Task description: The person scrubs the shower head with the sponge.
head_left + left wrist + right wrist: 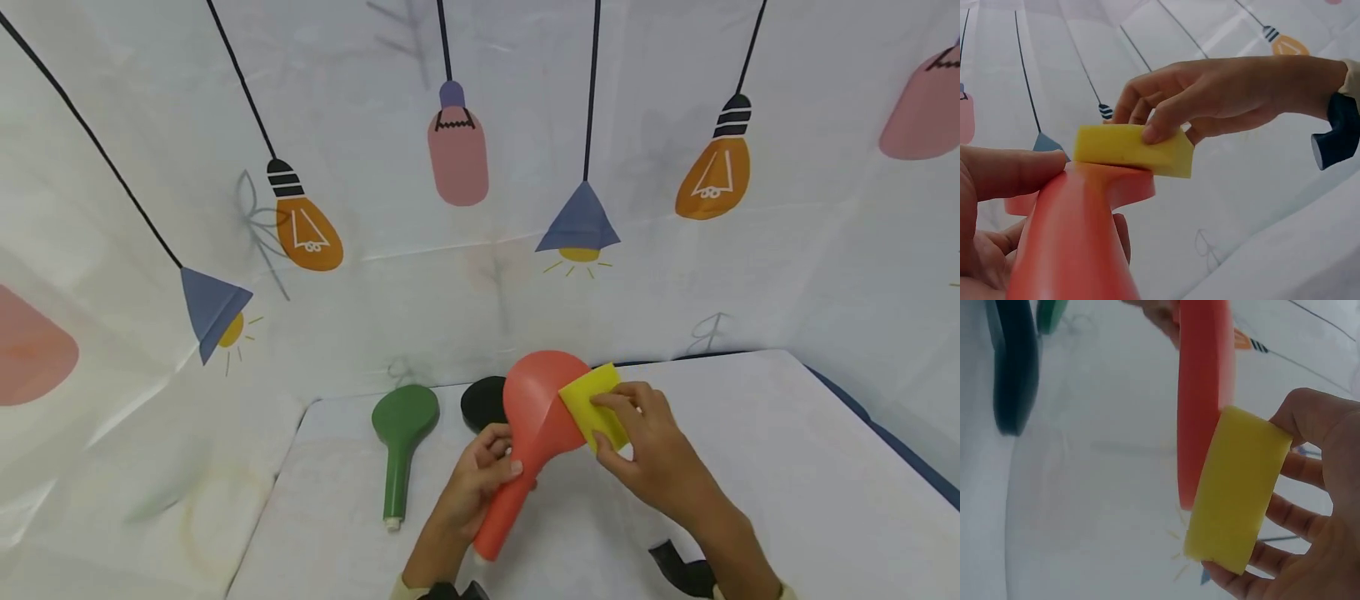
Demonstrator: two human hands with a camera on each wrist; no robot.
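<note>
A red hand shower head (542,400), with a round thick disc and a tapering handle, is held up at a tilt above the white table. My left hand (476,479) grips it around the neck, thumb on the near side. In my right hand (663,458), a yellow sponge (588,408) is pinched between thumb and fingers. The block-shaped sponge touches the right part of the disc's face; in the left wrist view the sponge (1116,145) lies flat along it. From the right wrist, the sponge (1238,487) covers part of the disc's edge.
A green shower head (405,412) lies on the table (322,492) to the left. Behind the red one, a dark shower head (482,402) is partly hidden. A white sheet (420,308) printed with lamps hangs behind the table. Black straps sit at both wrists.
</note>
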